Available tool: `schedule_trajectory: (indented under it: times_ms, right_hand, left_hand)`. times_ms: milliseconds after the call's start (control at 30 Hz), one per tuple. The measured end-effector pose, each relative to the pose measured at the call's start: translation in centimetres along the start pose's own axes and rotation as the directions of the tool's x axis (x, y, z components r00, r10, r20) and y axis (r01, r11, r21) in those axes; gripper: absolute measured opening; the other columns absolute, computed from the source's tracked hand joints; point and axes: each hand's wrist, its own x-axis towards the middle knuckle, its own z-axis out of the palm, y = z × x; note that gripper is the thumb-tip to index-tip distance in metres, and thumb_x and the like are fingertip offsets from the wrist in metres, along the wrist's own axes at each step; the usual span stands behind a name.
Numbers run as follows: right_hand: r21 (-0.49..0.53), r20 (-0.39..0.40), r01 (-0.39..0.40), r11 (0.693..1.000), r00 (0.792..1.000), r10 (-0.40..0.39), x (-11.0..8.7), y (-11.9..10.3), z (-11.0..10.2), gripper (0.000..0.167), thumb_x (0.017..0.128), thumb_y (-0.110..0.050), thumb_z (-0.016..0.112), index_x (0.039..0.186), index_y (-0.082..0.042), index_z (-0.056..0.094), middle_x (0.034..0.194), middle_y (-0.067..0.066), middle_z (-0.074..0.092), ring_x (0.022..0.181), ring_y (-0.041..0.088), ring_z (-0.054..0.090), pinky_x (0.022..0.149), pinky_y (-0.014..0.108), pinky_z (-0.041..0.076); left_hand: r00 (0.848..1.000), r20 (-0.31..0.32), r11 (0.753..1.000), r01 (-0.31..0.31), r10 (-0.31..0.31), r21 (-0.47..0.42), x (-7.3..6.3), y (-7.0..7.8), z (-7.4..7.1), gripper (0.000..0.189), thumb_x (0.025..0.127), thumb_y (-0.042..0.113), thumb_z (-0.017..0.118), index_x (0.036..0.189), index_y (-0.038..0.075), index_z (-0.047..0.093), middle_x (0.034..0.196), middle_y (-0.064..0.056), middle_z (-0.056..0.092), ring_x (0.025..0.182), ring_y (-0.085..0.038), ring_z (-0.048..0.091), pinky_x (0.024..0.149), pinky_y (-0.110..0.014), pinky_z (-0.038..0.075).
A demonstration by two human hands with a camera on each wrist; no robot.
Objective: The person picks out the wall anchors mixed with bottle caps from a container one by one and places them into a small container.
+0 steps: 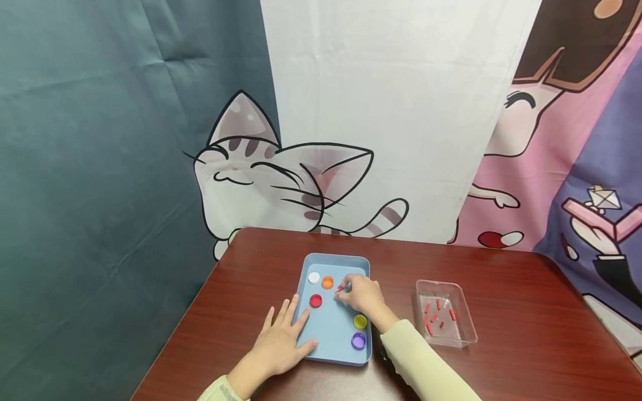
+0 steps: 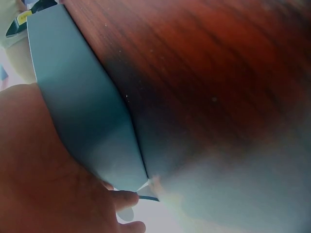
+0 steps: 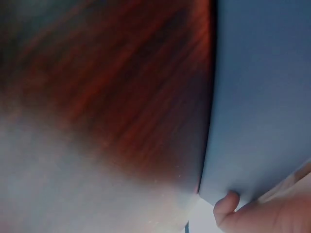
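A light blue rectangular tray [image 1: 331, 334] lies on the table. Over its right side, my right hand [image 1: 364, 295] pinches a small red stick [image 1: 339, 288] between thumb and fingertips, just above the tray floor. My left hand [image 1: 281, 342] rests along the tray's left edge with fingers spread straight. Inside the tray are small round caps: white [image 1: 314, 278], orange [image 1: 327, 282], red [image 1: 315, 301], yellow [image 1: 360, 321] and purple [image 1: 358, 341]. In the left wrist view, the hand [image 2: 58, 165] touches the tray wall [image 2: 92, 97]; the right wrist view shows little of the right hand [image 3: 267, 216].
To the right stands a clear plastic box [image 1: 463, 323] holding several short red sticks [image 1: 434, 317]. The reddish-brown table [image 1: 526, 323] reaches back to a printed cartoon curtain [image 1: 401, 111], with a grey-green cloth [image 1: 100, 139] at left.
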Motion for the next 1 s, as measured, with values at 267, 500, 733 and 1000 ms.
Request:
schedule_trajectory:
  times_ms: [267,500,733,1000]
  right_hand:
    - [-0.138,-0.001,-0.060,0.989,0.998,0.060,0.31,-0.67,0.63,0.037,0.076,-0.052,0.085,0.082,-0.022,0.064,0.079,-0.005,0.062,0.076,0.017,0.057,0.077,0.040,0.041]
    - [-0.155,-0.007,-0.051,0.987,0.999,0.051,0.28,-0.96,0.40,0.034,0.077,-0.049,0.086,0.084,-0.024,0.065,0.078,-0.005,0.061,0.075,0.018,0.057,0.073,0.039,0.041]
    - [-0.159,-0.003,-0.029,0.987,1.000,0.029,0.36,-0.86,0.31,0.029,0.078,-0.048,0.085,0.085,-0.027,0.066,0.082,-0.005,0.066,0.076,0.018,0.059,0.074,0.042,0.045]
    - [-0.154,-0.001,-0.032,0.988,0.999,0.032,0.38,-0.80,0.42,0.024,0.079,-0.047,0.084,0.084,-0.030,0.067,0.084,-0.005,0.068,0.078,0.018,0.060,0.075,0.041,0.044]
  left_hand:
    - [1.000,0.010,1.000,0.000,0.000,0.000,-0.09,0.18,-0.22,0.075,0.097,0.064,0.048,0.154,0.015,0.044,0.167,-0.018,0.018,0.153,-0.041,0.020,0.118,-0.067,0.015]
    - [1.000,0.013,1.000,0.000,-0.001,0.008,0.07,-0.04,0.00,0.076,0.097,0.066,0.047,0.155,0.016,0.043,0.168,-0.017,0.018,0.153,-0.040,0.020,0.119,-0.066,0.015]
    - [1.000,0.000,1.000,-0.004,0.004,0.008,0.16,-0.20,0.28,0.075,0.097,0.064,0.049,0.155,0.015,0.044,0.168,-0.017,0.018,0.153,-0.041,0.020,0.118,-0.067,0.014]
    - [1.000,0.005,1.000,0.000,0.000,0.013,0.04,-0.16,0.27,0.077,0.097,0.066,0.047,0.155,0.016,0.043,0.168,-0.017,0.017,0.153,-0.040,0.020,0.119,-0.066,0.015]
